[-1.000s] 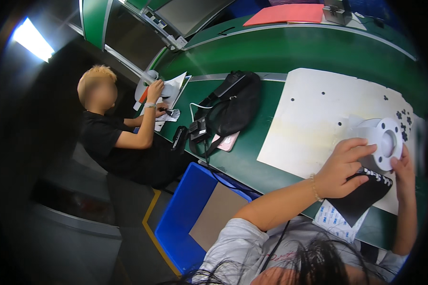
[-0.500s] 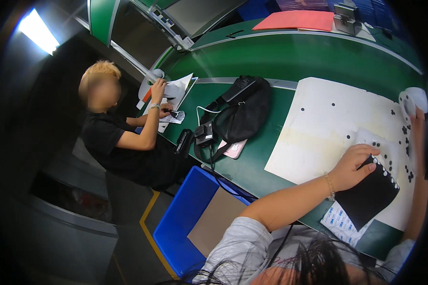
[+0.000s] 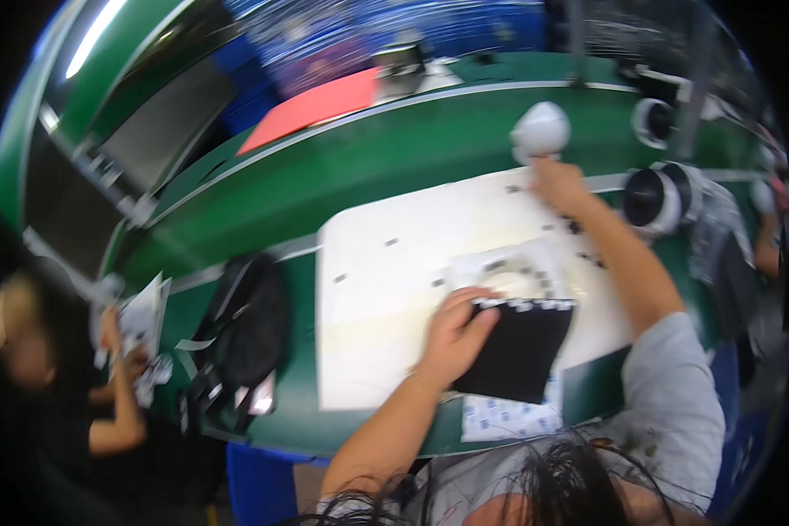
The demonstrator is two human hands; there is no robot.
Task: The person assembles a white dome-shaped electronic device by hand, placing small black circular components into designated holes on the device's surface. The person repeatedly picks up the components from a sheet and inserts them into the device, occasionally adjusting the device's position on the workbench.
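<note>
My left hand is closed on the upper left corner of a black sheet, thumb on top. A row of small white tabs runs along the sheet's upper edge. My right hand reaches to the far side, its fingers drawn together at the lower end of a white roll; blur hides the exact grip. Under the sheet's near edge lies a white packet with blue print. Beyond the sheet, a clear bag with small dark pieces rests on a large white board.
Small black dots are scattered over the board. To the left lie a black bag and a pink phone. A co-worker sits at far left. Black-and-white rolls stand at right, a red folder on the back ledge.
The view has swung to the right, so the board and both hands now sit nearer the middle. My left hand keeps the black sheet; my right hand stays by the white roll.
</note>
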